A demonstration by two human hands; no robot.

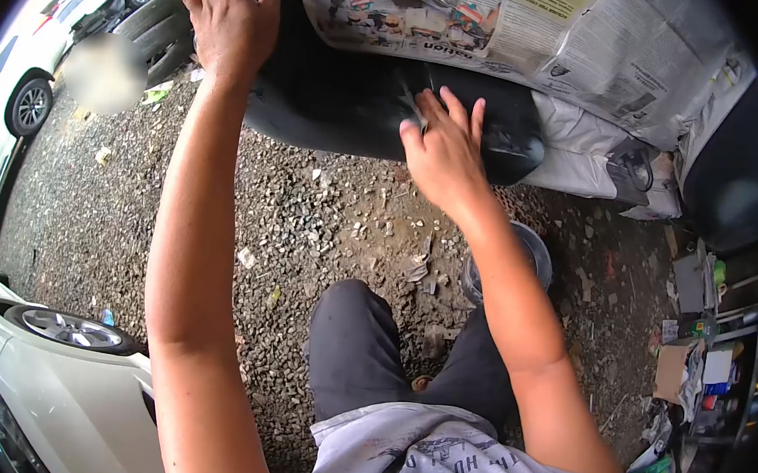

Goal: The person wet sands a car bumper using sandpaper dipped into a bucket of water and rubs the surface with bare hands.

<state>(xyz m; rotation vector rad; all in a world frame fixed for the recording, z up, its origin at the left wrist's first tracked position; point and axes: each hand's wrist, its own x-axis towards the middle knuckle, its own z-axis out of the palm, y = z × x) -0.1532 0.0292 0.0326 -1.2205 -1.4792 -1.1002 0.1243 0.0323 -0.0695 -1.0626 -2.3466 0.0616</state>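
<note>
Panel (337, 98), dark and curved, runs across the upper middle of the head view, its lower edge hanging above gravel (292, 202). Scuffed, paler streaks mark its surface, with a light patch near its right end. Newspaper (407, 14) covers the area directly above it, and more crumpled paper continues beyond that right end.

The right hand (444, 157) lies on the panel with fingers spread, not closed around anything that shows; a thin grey streak sits by the thumb, and I cannot tell whether it is an object or a mark. The left hand (233, 30) is raised at the panel's left end, fingers parted and loosely bent, apparently free; I cannot tell whether it touches anything.

Below the right forearm stands a bucket (537, 250), partly hidden by it. The person's knees, in dark trousers (352, 342), point toward the panel. A white car (59, 389) fills the lower left, tyres (158, 32) are piled near the left hand, and a cluttered rack (728, 366) stands at far right.
</note>
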